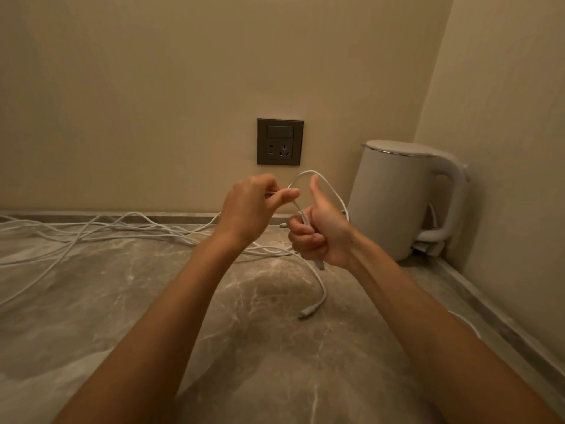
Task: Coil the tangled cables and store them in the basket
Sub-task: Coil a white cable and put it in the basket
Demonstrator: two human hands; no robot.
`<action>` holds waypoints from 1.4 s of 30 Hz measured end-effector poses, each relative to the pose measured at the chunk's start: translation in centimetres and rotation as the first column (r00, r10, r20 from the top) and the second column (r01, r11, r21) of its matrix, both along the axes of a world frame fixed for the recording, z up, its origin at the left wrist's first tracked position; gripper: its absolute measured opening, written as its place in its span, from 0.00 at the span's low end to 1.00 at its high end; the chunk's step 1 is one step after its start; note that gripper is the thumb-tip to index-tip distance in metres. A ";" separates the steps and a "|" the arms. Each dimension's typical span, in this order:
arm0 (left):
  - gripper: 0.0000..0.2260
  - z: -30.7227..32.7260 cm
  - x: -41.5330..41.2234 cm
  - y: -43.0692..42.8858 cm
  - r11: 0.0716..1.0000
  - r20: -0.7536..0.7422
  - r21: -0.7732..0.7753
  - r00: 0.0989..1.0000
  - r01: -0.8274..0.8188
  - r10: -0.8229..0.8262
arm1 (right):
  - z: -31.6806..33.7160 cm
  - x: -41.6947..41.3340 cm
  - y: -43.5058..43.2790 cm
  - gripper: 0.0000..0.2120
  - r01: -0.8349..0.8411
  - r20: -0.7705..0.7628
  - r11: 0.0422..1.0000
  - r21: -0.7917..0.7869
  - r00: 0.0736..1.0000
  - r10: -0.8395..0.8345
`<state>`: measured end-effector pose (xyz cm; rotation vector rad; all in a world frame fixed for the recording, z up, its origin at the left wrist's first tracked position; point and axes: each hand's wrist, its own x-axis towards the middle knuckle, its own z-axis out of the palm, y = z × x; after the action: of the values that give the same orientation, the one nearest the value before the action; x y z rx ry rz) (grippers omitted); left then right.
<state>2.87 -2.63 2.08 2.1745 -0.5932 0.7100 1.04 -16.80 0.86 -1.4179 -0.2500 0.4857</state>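
Your countertop [122, 301] has the big white tangle [91, 234] sprawled across the mid-left of the frame, no basket in sight. Right hand [318, 231] is fisted round the started coil [306, 172], left hand [247, 206] pinching the strand beside it. Keep loops even, and I'd mind the loose plug [307, 313] at lower center snagging.

On the grey marbled stone countertop [91, 316], the tangled thin white cables [107, 234] lie spread at nine o'clock, close before the wall. The dark square wall socket [280, 141] sits at twelve o'clock, behind the left hand [247, 209] and right hand [324, 237], which hold a white looped cable [333, 191] above the counter. The white plastic kettle [394, 197] stands at two o'clock, in the corner.
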 end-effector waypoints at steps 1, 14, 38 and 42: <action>0.14 -0.3 0.1 0.0 0.999 -0.029 -0.020 0.999 0.027 -0.028 | 0.0 -0.1 -0.1 0.38 -0.047 -0.025 0.997 0.061 0.998 0.049; 0.10 -3.5 -0.3 -1.8 0.925 -0.487 0.195 0.851 0.327 -0.198 | 1.1 -0.5 -0.3 0.37 0.087 -0.121 0.657 0.749 0.993 0.006; 0.09 1.8 -1.8 0.6 0.911 -0.345 0.305 0.924 0.276 -0.165 | 0.4 0.5 -0.7 0.41 0.240 0.288 0.923 -0.301 0.945 -0.152; 0.06 2.0 -1.5 1.4 0.942 -0.234 0.256 0.959 0.218 -0.158 | 0.7 -0.1 -0.7 0.42 0.030 0.166 0.934 -0.356 0.986 0.031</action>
<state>1.35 -1.27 4.08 2.3712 -0.8171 0.2996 0.96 -17.46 1.52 -1.8207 -0.3093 0.4249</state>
